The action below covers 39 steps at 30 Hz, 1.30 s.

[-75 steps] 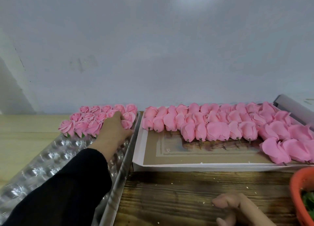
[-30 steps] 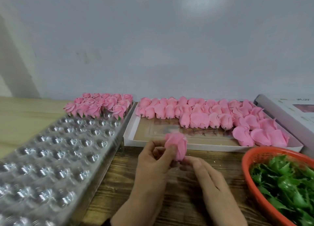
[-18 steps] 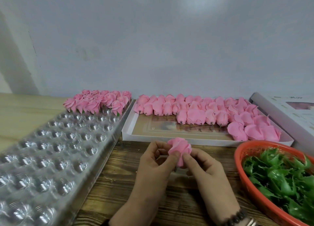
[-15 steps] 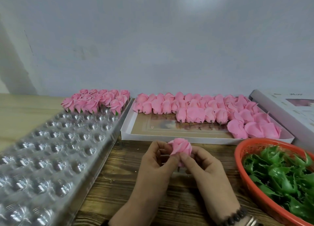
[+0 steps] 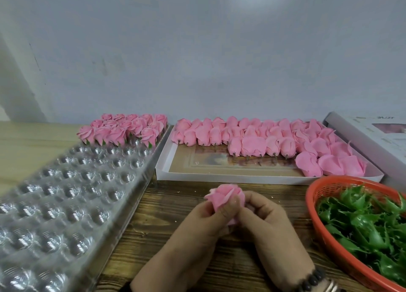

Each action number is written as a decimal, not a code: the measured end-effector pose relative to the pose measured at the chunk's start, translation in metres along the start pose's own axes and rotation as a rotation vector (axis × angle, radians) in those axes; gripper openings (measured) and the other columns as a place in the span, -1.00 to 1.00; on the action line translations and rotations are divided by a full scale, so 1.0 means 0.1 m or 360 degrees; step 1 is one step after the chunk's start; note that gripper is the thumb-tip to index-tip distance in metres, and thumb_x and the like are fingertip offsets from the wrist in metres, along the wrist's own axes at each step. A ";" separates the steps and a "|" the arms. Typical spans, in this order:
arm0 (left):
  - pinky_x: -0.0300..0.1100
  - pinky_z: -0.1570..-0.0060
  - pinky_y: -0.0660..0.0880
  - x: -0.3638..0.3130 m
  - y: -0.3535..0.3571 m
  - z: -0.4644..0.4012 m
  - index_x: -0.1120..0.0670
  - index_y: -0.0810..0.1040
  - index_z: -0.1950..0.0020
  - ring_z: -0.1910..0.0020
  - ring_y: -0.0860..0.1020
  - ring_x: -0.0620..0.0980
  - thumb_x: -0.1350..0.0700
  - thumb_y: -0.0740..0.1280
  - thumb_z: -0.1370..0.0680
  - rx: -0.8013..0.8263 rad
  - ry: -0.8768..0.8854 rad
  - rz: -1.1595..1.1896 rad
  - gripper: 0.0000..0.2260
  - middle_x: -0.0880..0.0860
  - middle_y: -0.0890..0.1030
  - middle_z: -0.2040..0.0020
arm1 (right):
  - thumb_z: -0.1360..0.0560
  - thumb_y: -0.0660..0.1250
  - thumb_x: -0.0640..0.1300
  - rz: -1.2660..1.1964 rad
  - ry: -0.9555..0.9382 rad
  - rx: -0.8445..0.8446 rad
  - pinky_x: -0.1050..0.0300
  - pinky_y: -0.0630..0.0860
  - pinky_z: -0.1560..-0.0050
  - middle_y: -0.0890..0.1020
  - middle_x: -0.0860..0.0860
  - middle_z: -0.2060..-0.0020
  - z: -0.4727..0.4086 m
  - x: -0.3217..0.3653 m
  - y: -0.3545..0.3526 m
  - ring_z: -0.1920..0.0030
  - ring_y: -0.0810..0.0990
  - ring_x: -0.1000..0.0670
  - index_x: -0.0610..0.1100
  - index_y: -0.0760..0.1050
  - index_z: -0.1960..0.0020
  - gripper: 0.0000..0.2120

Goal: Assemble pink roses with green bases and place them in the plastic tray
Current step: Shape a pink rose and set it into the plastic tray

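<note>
A pink rose (image 5: 224, 195) is held low over the wooden table, between both hands. My left hand (image 5: 197, 228) pinches it from the left with thumb and fingers; my right hand (image 5: 268, 221) pinches its right side and underside. Its base is hidden by my fingers. The clear plastic tray (image 5: 66, 195) lies to the left, with finished roses with green bases (image 5: 125, 130) filling its far end. Green bases (image 5: 369, 223) fill an orange basket (image 5: 316, 206) at the right.
A white cardboard tray (image 5: 219, 178) behind my hands holds several rows of loose pink roses (image 5: 252, 137). A white box (image 5: 369, 135) lies at the far right. A pale wall stands close behind the table.
My left hand came back from the plastic tray's far end. Both hands now hold one rose, which has turned from lying sideways to facing upward.
</note>
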<state>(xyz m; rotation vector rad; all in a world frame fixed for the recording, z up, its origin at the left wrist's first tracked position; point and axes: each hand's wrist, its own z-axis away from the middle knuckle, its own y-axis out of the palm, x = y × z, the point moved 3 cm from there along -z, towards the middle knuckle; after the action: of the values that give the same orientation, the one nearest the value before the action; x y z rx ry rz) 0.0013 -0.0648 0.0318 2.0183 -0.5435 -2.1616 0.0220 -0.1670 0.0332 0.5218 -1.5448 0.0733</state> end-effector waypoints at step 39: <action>-0.02 0.16 0.58 -0.02 -0.06 -0.01 0.14 0.66 0.28 0.21 0.61 0.10 0.05 0.50 -0.19 -0.0433 -0.0029 0.0537 -0.79 0.19 0.64 0.16 | -0.35 0.45 -0.14 0.0607 -0.0045 0.0038 0.15 0.44 0.25 0.53 -0.02 0.41 0.03 -0.06 0.13 0.35 0.48 0.06 -0.13 0.55 0.17 -0.89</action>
<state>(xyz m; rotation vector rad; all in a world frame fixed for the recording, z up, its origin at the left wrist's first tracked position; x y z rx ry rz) 0.0035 -0.0583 0.0314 1.6357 -0.5163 -1.9348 0.0138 -0.1547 0.0313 0.2417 -1.6563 0.3783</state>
